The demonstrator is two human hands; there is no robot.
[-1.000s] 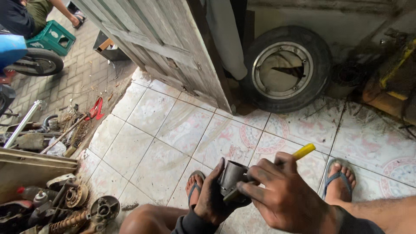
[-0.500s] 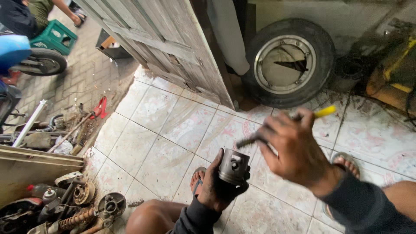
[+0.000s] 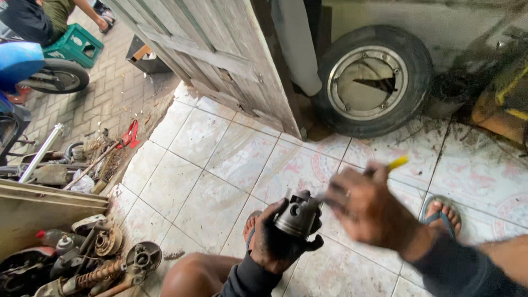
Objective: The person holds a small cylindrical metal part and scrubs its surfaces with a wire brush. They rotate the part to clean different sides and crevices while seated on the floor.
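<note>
My left hand (image 3: 278, 242), black with grease, grips a grey metal piston (image 3: 298, 216) above my knee. My right hand (image 3: 369, 212) is blurred with motion just right of the piston and holds a thin tool with a yellow handle (image 3: 397, 163). The tool's metal tip points at the piston's top edge; whether it touches is unclear from the blur. My feet in sandals (image 3: 441, 212) rest on the dirty white floor tiles (image 3: 209, 165).
A tyre on a rim (image 3: 374, 81) leans against the far wall beside a wooden door (image 3: 220, 60). Greasy engine parts (image 3: 88, 264) lie at lower left. A scooter wheel (image 3: 58, 76), a green crate (image 3: 74, 47) and a seated person are at upper left.
My right hand has swung the yellow-handled tool up and away from the piston, then back down toward it. The left hand has kept hold of the piston.
</note>
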